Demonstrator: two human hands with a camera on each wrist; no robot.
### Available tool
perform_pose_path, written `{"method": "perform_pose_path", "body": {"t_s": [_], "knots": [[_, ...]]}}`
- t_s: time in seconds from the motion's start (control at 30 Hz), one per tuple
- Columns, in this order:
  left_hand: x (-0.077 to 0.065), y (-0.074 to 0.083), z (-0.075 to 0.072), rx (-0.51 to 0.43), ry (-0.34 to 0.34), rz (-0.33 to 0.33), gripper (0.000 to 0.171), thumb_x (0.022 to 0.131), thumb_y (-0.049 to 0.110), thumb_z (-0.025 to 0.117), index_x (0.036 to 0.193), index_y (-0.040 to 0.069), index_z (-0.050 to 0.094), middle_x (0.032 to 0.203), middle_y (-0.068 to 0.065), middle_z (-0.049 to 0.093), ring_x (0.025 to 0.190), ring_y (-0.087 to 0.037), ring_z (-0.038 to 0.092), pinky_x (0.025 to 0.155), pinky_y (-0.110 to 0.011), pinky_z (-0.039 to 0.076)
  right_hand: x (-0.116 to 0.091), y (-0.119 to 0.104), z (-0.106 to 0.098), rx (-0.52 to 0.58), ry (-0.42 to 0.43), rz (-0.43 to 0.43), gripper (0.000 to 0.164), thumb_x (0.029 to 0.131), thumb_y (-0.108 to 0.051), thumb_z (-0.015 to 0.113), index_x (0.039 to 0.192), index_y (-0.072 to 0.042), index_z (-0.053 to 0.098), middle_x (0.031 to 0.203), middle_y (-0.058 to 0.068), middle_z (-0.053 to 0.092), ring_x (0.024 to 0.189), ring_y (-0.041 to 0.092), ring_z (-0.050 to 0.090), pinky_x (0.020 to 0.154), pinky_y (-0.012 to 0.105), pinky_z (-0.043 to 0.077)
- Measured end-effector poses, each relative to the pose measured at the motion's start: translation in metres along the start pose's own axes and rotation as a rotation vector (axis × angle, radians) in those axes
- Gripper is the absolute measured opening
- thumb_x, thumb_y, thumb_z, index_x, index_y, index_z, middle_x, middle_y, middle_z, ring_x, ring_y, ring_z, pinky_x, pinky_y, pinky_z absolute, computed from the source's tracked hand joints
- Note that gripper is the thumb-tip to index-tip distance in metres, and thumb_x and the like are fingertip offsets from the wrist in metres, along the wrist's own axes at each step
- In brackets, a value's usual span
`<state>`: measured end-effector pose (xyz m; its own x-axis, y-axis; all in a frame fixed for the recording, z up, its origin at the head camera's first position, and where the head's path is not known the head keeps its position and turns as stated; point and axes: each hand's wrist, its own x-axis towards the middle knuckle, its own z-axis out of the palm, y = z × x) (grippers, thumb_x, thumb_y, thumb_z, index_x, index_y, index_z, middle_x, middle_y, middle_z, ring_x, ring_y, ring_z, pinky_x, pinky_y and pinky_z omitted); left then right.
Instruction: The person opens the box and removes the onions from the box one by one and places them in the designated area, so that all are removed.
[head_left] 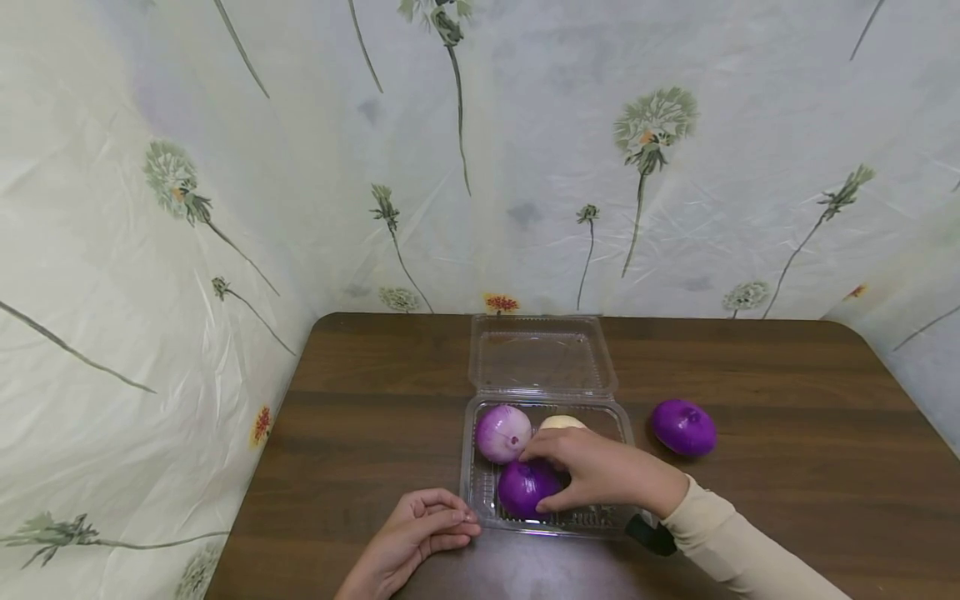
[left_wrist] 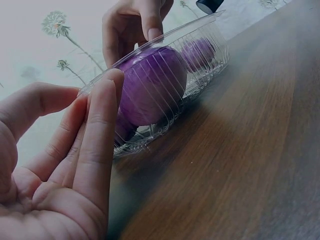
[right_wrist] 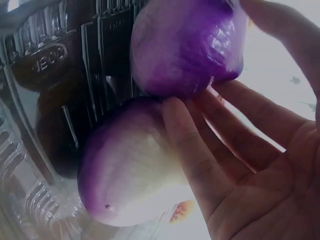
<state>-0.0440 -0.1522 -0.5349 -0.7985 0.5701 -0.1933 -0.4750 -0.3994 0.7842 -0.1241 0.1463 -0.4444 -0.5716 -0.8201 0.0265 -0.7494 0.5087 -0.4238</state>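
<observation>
A clear plastic clamshell container (head_left: 468,467) lies on the table, its lid (head_left: 543,362) folded back toward the wall. In the head view, my right hand (head_left: 603,475) holds a glossy purple onion-like vegetable (head_left: 525,490) in the container's near part, thumb on one side and fingers on the other. Behind it sit a purple-and-white one (head_left: 504,433) and a cream-topped one (head_left: 562,422), partly hidden by that hand. My left hand (head_left: 423,529) is at the near left corner. The left wrist view shows its thumb and fingers pinching the container's rim (left_wrist: 86,91).
Another purple vegetable (head_left: 684,427) lies on the wooden table (head_left: 787,467), to the right of the container. A black object (head_left: 651,533) shows under the right wrist. A flower-patterned sheet (head_left: 525,167) rises behind the table and along its left side.
</observation>
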Motion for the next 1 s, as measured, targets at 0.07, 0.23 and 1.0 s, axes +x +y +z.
{"method": "perform_pose_path", "body": {"t_s": [0.07,0.23,1.0], "knots": [[0.0000,0.0003,0.0001,0.000,-0.001,-0.001,0.012,0.102,0.002,0.059,0.104,0.008,0.070,0.104,-0.004,0.077,0.100,-0.014,0.077,0.090,-0.023,0.063,0.0005,0.0001,0.0007,0.002,-0.012,0.011,0.049,0.081,-0.039,0.086,0.119,-0.012,0.072,0.113,-0.005,0.073,0.106,0.009,0.063,0.094,0.031,0.059],[0.0003,0.0007,0.0003,0.004,0.003,-0.002,0.012,0.102,0.002,0.060,0.104,0.008,0.070,0.104,-0.004,0.077,0.099,-0.014,0.077,0.089,-0.023,0.063,0.0009,-0.0002,0.0012,0.024,-0.044,0.047,0.050,0.081,-0.037,0.087,0.121,-0.011,0.070,0.114,-0.004,0.073,0.104,0.007,0.063,0.093,0.029,0.059],[-0.0003,0.0001,0.0004,0.003,0.000,0.002,0.012,0.102,0.002,0.060,0.104,0.007,0.070,0.104,-0.005,0.077,0.100,-0.015,0.077,0.090,-0.023,0.063,0.0034,-0.0061,0.0037,0.066,-0.093,0.094,0.057,0.085,-0.045,0.083,0.128,-0.013,0.066,0.130,-0.001,0.065,0.120,0.016,0.064,0.103,0.034,0.058]]}}
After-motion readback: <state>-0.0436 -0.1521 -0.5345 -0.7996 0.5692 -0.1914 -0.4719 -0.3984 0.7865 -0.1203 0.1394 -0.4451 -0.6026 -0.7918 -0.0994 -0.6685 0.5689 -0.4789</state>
